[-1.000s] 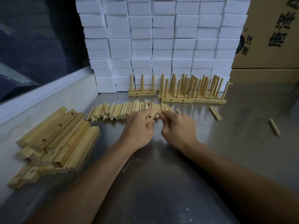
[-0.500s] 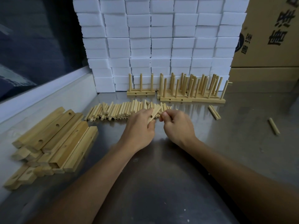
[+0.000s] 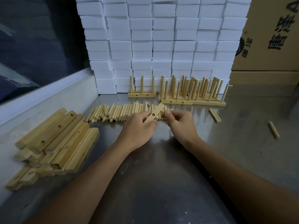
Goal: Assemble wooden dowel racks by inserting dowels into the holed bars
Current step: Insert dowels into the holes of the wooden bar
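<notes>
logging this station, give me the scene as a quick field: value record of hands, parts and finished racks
left hand: left hand grips a holed bar, tilted, one hole facing the camera
right hand: right hand has its fingers curled beside the bar's far end; a dowel in it cannot be made out
loose dowels: row of dowels behind the hands
spare bars: pile of holed bars at left
finished racks: racks standing upright at the back
stray dowels: dowel pair; single dowel at right
surface: metal table
backdrop: white blocks; cardboard boxes

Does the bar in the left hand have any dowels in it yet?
None that show. The bar, tilted in the left hand, has one visible hole, empty; the hand hides its lower part.
</notes>
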